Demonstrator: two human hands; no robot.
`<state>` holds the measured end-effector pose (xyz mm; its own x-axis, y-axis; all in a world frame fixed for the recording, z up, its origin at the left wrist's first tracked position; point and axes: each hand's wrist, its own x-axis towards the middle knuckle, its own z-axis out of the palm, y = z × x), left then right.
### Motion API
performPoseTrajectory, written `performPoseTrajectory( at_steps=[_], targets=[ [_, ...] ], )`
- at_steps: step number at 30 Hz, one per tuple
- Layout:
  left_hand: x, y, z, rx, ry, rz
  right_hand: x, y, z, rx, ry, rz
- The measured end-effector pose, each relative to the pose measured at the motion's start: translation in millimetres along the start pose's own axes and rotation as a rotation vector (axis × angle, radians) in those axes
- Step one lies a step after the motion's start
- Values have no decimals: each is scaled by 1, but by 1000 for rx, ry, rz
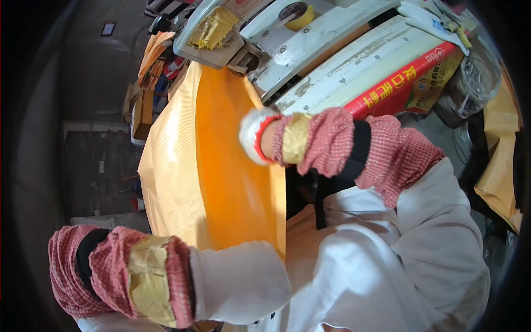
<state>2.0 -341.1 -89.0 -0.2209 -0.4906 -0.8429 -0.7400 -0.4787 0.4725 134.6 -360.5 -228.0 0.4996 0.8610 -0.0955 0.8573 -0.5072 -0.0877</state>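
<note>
A large yellow woven plastic sack (171,155) stretches across the middle, its wide mouth held apart and its orange-toned inner side (238,160) showing. My right hand (256,135), in a white glove with a red-edged cuff, is closed at the sack's rim on the upper side. Lower down, my left hand (243,282), also in a white glove, looks closed where the same rim runs into it. The fingers of both hands are mostly hidden. Red checked sleeve covers, bound with tan tape and black bands, wrap both forearms.
Above the sack stands a worn white machine (326,39) with a tape roll (296,16) on it and crumpled yellow tape (213,27) at its corner. A red and yellow printed bag (409,77) lies alongside. Cardboard boxes (142,113) stand at the left; another yellow sack (498,160) hangs far right.
</note>
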Motion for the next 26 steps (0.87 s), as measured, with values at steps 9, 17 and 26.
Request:
performPoseTrajectory(
  at_steps=[9, 17, 26],
  targets=[
    [13, 8, -3, -32, 199, 56, -42, 30, 19, 1157, 611, 568],
    [22, 6, 5, 17, 244, 90, -21, 20, 7, -47, 33, 53],
    [32, -1, 15, 237, -20, 137, 25, 1, 65, 432, 246, 762]
  ],
)
